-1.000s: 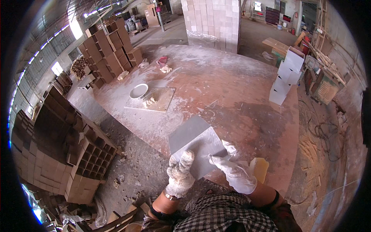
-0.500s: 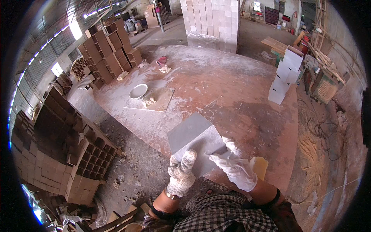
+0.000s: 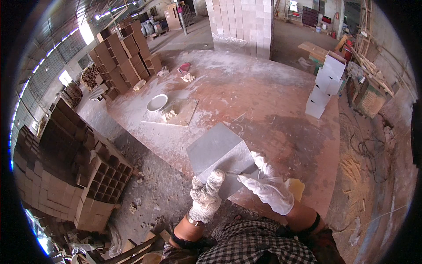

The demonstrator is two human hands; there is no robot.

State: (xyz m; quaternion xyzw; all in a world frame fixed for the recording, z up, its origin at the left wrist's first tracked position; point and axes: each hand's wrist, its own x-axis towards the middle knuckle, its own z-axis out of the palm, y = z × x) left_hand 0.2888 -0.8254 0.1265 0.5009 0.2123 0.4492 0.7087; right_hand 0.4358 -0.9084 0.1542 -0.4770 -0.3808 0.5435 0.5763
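Observation:
A grey block [image 3: 218,155] with smooth faces stands right in front of me, low in the view. My left hand [image 3: 206,196], in a dirty knitted glove, grips its near lower edge. My right hand [image 3: 267,185], in a white glove, rests against the block's near right face and holds a thin tool whose tip touches the grey surface. A yellowish object [image 3: 296,188] lies just beyond my right wrist.
A white bowl [image 3: 157,103] and a flat board [image 3: 173,112] with a lump of mortar lie on the dusty red floor ahead. Stacked hollow bricks [image 3: 74,171] rise at left, white blocks [image 3: 325,83] at right, a block wall [image 3: 241,24] at the back.
Both hands shifted slightly on the grey block; the right hand's fingers moved a little along its near face. The block stays in place.

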